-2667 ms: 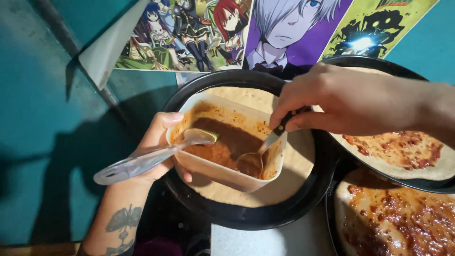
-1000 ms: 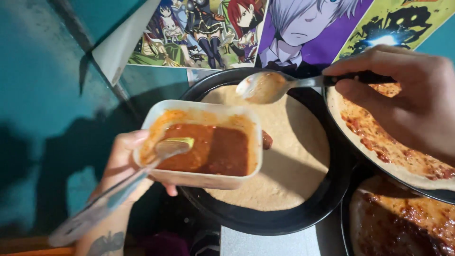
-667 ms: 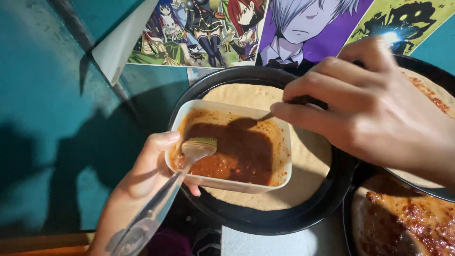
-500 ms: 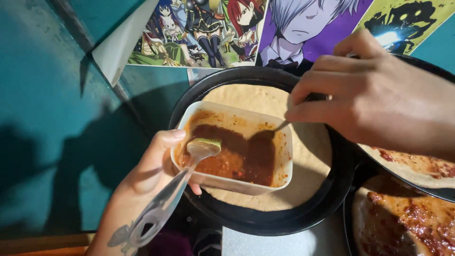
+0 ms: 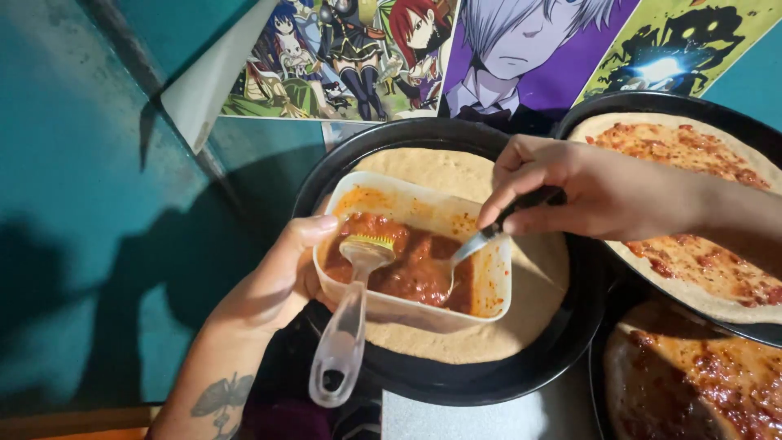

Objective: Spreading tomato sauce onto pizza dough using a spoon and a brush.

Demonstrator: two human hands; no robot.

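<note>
Light: dim, warm, from above
Glare: white spot on poster
Shadows: dark arm shapes left of poster
Focus: mostly sharp

A teal wall fills the left side, dark shadows falling across it. Colourful cartoon posters run along the top, one white corner peeling away, with a bright glare on the rightmost poster.

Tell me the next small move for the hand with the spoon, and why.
Probably lift the spoon with sauce and carry it over the bare dough. The right hand has its bowl dipped in the red sauce in the plastic container, held by the left hand above that unsauced base, while the neighbouring pizza bases are already sauced.
</note>
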